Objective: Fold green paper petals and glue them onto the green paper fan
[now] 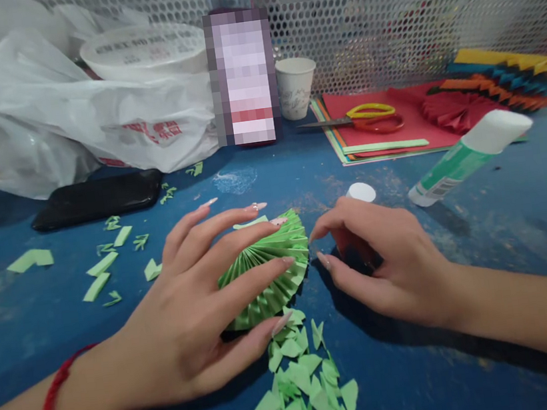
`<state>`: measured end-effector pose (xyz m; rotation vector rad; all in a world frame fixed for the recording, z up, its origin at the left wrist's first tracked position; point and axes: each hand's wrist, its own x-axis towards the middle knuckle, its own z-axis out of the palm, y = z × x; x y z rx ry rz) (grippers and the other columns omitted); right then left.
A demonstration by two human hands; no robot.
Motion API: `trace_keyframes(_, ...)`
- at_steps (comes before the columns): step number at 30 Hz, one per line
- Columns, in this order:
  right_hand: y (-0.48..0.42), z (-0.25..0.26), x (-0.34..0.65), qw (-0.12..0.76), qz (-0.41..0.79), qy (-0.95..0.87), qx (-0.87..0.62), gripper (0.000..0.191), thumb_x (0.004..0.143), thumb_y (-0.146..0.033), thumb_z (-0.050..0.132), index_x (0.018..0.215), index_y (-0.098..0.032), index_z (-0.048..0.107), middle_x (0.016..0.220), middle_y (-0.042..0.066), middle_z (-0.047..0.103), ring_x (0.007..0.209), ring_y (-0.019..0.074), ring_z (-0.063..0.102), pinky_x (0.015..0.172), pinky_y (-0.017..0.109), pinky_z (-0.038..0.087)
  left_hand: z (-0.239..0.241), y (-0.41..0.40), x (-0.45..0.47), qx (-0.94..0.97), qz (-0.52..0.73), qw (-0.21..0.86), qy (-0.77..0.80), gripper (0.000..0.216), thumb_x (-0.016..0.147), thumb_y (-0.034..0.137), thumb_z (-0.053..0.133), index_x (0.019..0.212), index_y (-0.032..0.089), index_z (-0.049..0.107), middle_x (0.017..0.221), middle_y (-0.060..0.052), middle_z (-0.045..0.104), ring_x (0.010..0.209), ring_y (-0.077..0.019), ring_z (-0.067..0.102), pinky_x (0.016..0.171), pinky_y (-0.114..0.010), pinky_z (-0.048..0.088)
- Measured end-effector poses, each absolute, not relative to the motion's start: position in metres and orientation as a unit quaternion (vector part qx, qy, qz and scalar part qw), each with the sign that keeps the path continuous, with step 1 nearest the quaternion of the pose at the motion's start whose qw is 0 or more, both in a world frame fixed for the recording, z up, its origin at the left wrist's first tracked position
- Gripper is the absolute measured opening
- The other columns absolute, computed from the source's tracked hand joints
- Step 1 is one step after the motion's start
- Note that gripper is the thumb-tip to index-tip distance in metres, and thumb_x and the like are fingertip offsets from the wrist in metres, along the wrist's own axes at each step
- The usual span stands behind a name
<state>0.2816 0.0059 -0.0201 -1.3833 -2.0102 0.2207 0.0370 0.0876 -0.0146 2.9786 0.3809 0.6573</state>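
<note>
A green pleated paper fan (262, 273), folded into a half-round shape, lies on the blue table. My left hand (199, 295) is spread over it, fingers apart, with fingertips resting on or just above the pleats. Beside the fan's right edge is my right hand (386, 257), its fingers curled and its thumb and index tips a little apart, with nothing visible between them. Small cut green paper pieces (308, 389) are heaped below the fan. Just behind my right hand sits a round white cap (361, 192).
A green-and-white glue stick (468, 156) stands at the right. Scissors (368, 118) lie on coloured paper sheets (381, 100), near a red pleated paper (457, 107). Behind are a paper cup (297, 87), a propped phone (246, 74) and white bags (141, 121); a black phone (99, 199) and paper scraps (102, 264) lie left.
</note>
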Motion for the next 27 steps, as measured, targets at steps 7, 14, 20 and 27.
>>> trace_keyframes(7,0.0072,-0.0194,0.283,0.298,0.105,-0.773,-0.551,0.032,0.093,-0.015,0.052,0.125,-0.016,0.057,0.095,0.004,0.062,0.067,0.0134,0.051,0.061,0.027,0.04,-0.0154,0.09,0.0364,0.968,0.219,0.032,0.114,0.045,0.086,0.03,0.066,0.13,0.024,0.059,0.144,-0.009,0.055,0.139,-0.0331,0.044,0.122,-0.056,0.021)
trace_keyframes(14,0.009,-0.0201,0.282,0.213,0.105,-0.786,-0.571,0.042,0.098,-0.019,0.044,0.14,-0.016,0.048,0.103,0.009,0.058,0.081,0.0209,0.058,0.07,0.034,0.047,-0.0155,0.0903,0.0363,0.972,0.206,0.015,0.115,0.037,0.088,0.026,0.067,0.125,0.025,0.061,0.143,-0.008,0.056,0.139,-0.0313,0.043,0.12,-0.055,0.025)
trace_keyframes(20,0.0093,-0.0181,0.2835,0.256,0.143,-0.777,-0.557,0.026,0.096,-0.018,0.05,0.119,-0.017,0.061,0.097,0.006,0.056,0.079,0.0183,0.057,0.066,0.031,0.044,-0.0177,0.0932,0.0394,0.972,0.198,0.054,0.118,0.048,0.093,0.024,0.064,0.138,0.019,0.048,0.143,-0.012,0.054,0.142,-0.0278,0.04,0.119,-0.048,0.032)
trace_keyframes(27,0.006,-0.0173,0.2817,0.227,0.184,-0.855,-0.428,0.029,0.097,-0.018,0.048,0.124,-0.016,0.059,0.1,0.007,0.058,0.082,0.0176,0.057,0.067,0.03,0.046,-0.0204,0.0942,0.0407,0.966,0.206,0.092,0.125,0.042,0.096,0.024,0.06,0.136,0.014,0.049,0.144,-0.015,0.05,0.142,-0.0261,0.038,0.119,-0.046,0.036)
